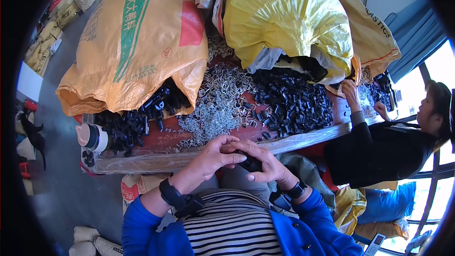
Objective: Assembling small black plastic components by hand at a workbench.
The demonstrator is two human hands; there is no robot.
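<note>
Close to my body, at the table's near edge, both hands meet around a small black plastic part. My left hand pinches one end of it, while the fingers of my right hand curl over the other. Much of the part is hidden by my fingers. Just past my hands lies a heap of small silvery metal pieces, with metal loops spread behind it. To the right is a pile of short black plastic pieces. Longer black parts lie at the left, some spilling from a sack.
An orange woven sack and a yellow sack stand on the red table, whose near rim is wrapped in plastic. A lidded cup stands at the left corner. Another person works at the right. Filled bags lie below.
</note>
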